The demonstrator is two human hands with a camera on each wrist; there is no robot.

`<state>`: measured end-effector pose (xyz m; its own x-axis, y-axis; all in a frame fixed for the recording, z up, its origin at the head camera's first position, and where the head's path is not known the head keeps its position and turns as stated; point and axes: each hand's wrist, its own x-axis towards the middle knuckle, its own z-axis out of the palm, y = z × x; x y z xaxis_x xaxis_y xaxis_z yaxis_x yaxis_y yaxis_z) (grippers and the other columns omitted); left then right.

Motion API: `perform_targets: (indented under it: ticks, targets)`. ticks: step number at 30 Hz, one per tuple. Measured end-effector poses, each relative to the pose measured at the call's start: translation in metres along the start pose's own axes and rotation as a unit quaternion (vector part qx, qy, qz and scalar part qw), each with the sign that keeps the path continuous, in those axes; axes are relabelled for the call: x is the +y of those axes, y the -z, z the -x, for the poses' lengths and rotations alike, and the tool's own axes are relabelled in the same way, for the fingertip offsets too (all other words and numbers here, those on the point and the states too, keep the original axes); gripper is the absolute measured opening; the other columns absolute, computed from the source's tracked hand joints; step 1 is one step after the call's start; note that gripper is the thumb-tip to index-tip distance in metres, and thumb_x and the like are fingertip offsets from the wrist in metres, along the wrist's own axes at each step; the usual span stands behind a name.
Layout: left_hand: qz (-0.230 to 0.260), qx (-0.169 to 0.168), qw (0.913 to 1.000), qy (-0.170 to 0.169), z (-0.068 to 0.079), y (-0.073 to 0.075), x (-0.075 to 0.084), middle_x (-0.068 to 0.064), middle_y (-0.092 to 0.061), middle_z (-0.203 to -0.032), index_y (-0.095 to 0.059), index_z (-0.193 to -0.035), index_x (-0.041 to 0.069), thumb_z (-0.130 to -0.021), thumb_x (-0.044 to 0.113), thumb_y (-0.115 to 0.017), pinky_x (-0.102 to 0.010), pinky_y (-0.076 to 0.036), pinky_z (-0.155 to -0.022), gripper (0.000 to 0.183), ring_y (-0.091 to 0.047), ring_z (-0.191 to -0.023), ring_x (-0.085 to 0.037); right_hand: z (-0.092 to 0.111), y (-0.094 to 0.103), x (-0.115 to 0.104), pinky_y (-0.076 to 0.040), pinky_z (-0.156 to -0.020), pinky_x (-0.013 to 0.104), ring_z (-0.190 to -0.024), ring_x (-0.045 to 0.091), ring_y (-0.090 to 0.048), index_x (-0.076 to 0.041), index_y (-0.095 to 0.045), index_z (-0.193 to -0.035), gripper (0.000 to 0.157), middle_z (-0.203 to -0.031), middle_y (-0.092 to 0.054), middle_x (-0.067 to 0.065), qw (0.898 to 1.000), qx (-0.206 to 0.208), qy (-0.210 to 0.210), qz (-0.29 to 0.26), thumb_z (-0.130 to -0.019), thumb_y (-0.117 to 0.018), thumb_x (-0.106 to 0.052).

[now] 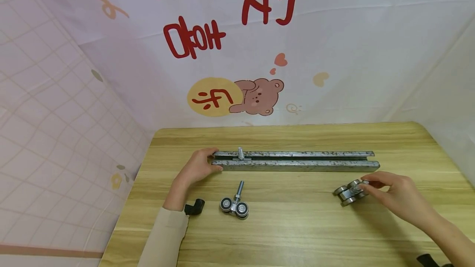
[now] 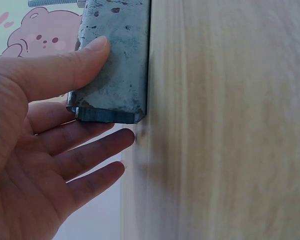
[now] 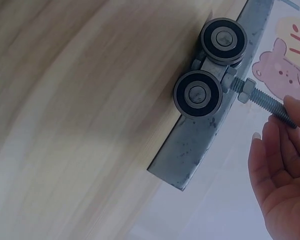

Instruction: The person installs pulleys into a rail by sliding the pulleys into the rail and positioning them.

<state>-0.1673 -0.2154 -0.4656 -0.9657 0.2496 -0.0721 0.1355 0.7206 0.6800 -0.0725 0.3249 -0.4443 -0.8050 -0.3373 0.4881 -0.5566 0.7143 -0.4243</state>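
A long metal channel rail (image 1: pixel 297 165) lies across the table, its slot facing up. My left hand (image 1: pixel 198 165) grips the rail's left end between thumb and fingers; in the left wrist view the thumb presses the scuffed side wall (image 2: pixel 122 60). Near that end a bolt (image 1: pixel 241 152) stands up out of the slot. My right hand (image 1: pixel 398 195) pinches the threaded bolt (image 3: pixel 270 104) of a four-wheeled roller trolley (image 1: pixel 349 193), held in front of the rail's right end. Another roller trolley (image 1: pixel 234 207) lies on the table, its bolt pointing away.
The wooden table (image 1: pixel 289 234) meets a printed cloth backdrop (image 1: pixel 334 52) behind the rail. A gridded cloth (image 1: pixel 55 135) hangs on the left side. A black strap-like piece (image 1: pixel 195 207) is at the left wrist, and another black piece (image 1: pixel 428 261) is near the right forearm.
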Motion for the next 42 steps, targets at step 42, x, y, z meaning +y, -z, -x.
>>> perform_targets:
  ticks: [42]
  targets:
    - [0.005,-0.007,0.9999,0.006,0.001,0.002,0.003,-0.017,-0.061,-0.145,-0.056,-0.15,0.001,-0.089,0.019,-0.086,-0.05,-0.051,-0.102,0.07,-0.06,-0.128,-0.033,0.007,0.03,0.031,-0.044,-0.052,0.012,-0.07,-0.013,-0.056,-0.003,-0.08,-0.095,0.02,-0.077,-0.074,-0.001,0.993,0.009,-0.097,0.062,-0.077,-0.088,0.003]
